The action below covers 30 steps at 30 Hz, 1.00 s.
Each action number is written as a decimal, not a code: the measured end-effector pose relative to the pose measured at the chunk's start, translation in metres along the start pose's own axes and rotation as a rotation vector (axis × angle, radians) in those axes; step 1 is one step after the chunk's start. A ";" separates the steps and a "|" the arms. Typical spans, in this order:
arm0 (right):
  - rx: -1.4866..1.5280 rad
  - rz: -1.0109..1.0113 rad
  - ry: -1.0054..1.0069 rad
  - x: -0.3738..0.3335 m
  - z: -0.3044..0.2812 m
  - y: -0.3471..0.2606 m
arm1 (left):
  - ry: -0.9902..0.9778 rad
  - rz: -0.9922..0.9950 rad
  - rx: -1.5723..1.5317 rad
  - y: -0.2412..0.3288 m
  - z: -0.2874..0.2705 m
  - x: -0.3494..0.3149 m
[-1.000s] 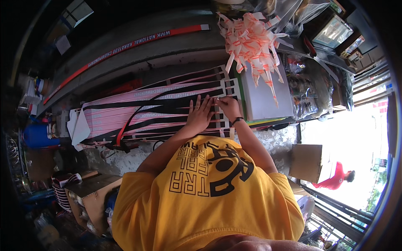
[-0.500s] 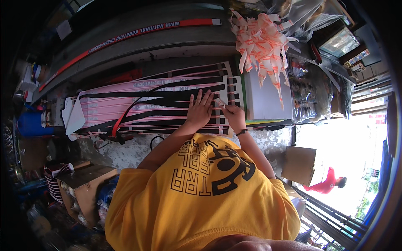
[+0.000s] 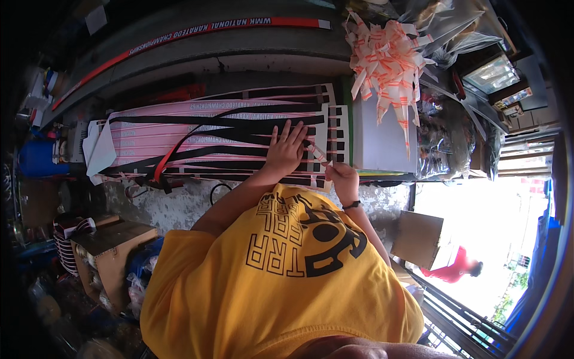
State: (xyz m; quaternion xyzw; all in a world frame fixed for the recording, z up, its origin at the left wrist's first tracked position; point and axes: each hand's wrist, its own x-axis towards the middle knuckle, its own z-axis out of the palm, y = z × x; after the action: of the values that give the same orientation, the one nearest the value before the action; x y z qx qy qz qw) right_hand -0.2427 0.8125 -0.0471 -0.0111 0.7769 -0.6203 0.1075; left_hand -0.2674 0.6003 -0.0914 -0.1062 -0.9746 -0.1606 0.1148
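Tape (image 3: 317, 154) stretches between my two views of hands: left hand (image 3: 286, 149) flat on black straps (image 3: 251, 124), fingers slightly apart; right hand (image 3: 342, 179) pinching the strip's near end, fingertips together.

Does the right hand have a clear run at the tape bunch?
Probably yes: only the flat white sheet seems to lie between the right hand and the tape bunch, though the hand appears to be pinching a strip.
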 end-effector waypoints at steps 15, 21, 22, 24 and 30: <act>0.114 0.206 0.021 -0.052 -0.027 -0.005 | 0.013 0.005 0.086 0.000 0.009 -0.001; 0.245 0.158 0.059 -0.063 -0.033 -0.010 | 0.022 0.004 0.091 -0.001 0.012 -0.002; 0.237 0.165 0.049 -0.065 -0.035 -0.011 | 0.019 0.001 0.088 -0.001 0.012 -0.002; 0.220 0.181 0.030 -0.069 -0.037 -0.013 | 0.023 0.003 0.086 -0.001 0.012 -0.002; 0.270 0.196 0.048 -0.081 -0.040 -0.016 | 0.040 0.009 0.100 -0.001 0.012 -0.001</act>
State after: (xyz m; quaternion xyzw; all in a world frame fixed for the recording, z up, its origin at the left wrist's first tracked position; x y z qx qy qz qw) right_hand -0.1728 0.8591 -0.0115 0.0940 0.6862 -0.7057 0.1494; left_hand -0.2685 0.6033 -0.1033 -0.1013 -0.9784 -0.1132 0.1401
